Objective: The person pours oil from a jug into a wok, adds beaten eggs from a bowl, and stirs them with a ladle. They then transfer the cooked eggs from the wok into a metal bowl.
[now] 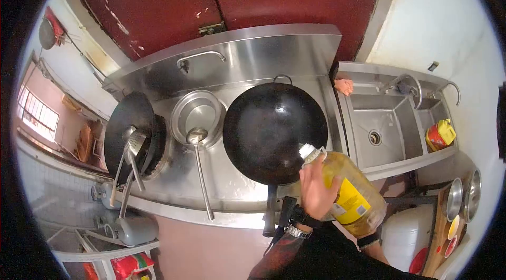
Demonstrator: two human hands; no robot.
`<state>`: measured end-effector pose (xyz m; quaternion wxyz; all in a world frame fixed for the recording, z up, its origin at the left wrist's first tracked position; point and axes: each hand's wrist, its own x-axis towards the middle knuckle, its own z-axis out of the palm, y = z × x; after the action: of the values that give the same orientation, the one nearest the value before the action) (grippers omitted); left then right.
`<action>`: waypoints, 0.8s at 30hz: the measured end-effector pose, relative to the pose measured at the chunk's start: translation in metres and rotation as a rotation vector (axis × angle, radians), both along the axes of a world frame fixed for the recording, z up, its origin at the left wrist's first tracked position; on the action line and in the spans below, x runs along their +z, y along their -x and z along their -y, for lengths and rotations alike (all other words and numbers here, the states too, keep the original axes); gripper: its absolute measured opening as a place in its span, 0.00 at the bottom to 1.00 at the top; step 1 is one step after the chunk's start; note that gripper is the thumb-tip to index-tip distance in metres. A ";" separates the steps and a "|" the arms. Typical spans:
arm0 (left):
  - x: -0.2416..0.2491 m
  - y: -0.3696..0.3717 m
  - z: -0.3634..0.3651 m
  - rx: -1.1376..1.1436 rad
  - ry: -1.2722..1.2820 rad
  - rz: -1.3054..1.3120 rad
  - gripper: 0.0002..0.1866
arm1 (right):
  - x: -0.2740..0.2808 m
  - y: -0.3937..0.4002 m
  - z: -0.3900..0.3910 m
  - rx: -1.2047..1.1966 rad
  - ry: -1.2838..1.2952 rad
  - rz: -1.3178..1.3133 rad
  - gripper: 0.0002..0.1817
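Note:
A large plastic oil bottle (350, 188) with a yellow label is tilted, its white mouth over the lower right rim of a black wok (271, 127). My left hand (316, 188) is closed round the handle near the neck. Farther down, my right hand (371, 222) supports the bottle's base, partly hidden by it. The wok's inside looks dark with a bright reflection, and its handle points toward me. Left of it stands a metal pot (197, 116) of liquid with a ladle (200, 174) resting on its rim.
At the left, another black wok (118, 127) holds several utensils. A faucet (203, 57) is on the steel backsplash. To the right are a sink (369, 122) and a yellow-red container (441, 134). Metal bowls (454, 200) and a white barrel (406, 232) sit at the lower right.

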<state>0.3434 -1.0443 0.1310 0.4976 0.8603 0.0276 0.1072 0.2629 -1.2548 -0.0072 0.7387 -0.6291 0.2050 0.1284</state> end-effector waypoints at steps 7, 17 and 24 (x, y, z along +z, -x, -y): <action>-0.005 -0.010 -0.015 0.063 0.084 0.017 0.32 | -0.001 -0.015 -0.016 0.045 0.016 -0.014 0.15; -0.008 -0.014 -0.012 0.081 0.100 0.031 0.32 | 0.003 -0.023 -0.023 0.102 0.036 -0.010 0.16; -0.002 -0.014 -0.010 0.083 0.075 0.027 0.32 | -0.001 -0.029 -0.027 0.120 0.039 -0.009 0.16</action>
<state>0.3570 -1.0347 0.1286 0.5250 0.8376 0.0607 0.1384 0.2916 -1.2279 -0.0084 0.7163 -0.6540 0.1728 0.1713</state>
